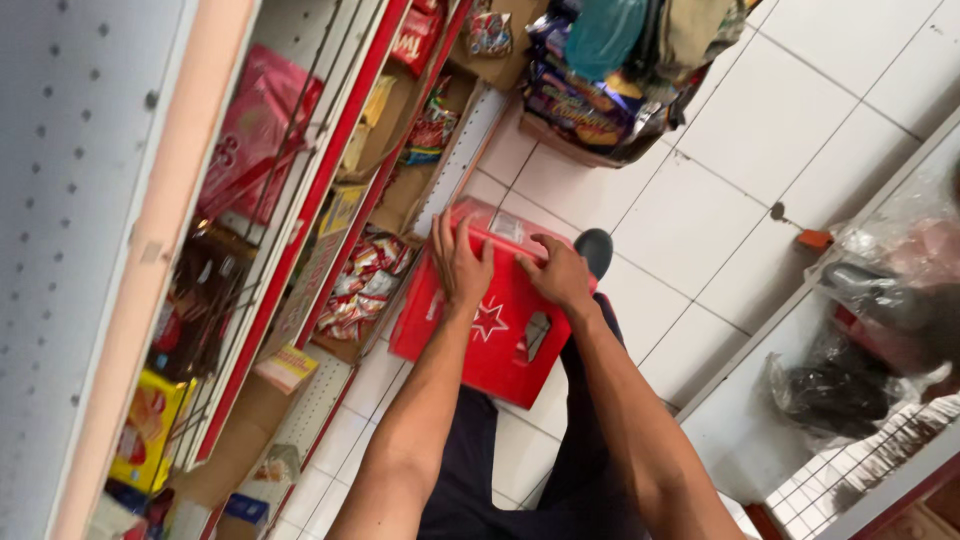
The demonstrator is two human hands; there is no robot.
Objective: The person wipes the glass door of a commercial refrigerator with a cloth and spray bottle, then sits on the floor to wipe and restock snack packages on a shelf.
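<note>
At the far left a pale pegboard panel [70, 200] rises beside me, and next to it red-edged shelves [300, 215] carry a pink packet [255, 130], a yellow box [145, 430] nearer to me, and cardboard trays of small red and yellow snack packs [360, 285]. Just right of those trays stands the red crate [485, 325] with a white star on its side, on the white tiled floor [700, 215] in front of my knees. My left hand [458, 262] lies flat on the crate's top edge, fingers spread and pointing away from me. My right hand [557, 273] rests on the same edge just beside it, fingers curled over the rim, pinching nothing. Beyond, a shoe tip [594, 248] shows. At the far right a white shelf [790, 400] holds dark plastic bags [840, 385]
</note>
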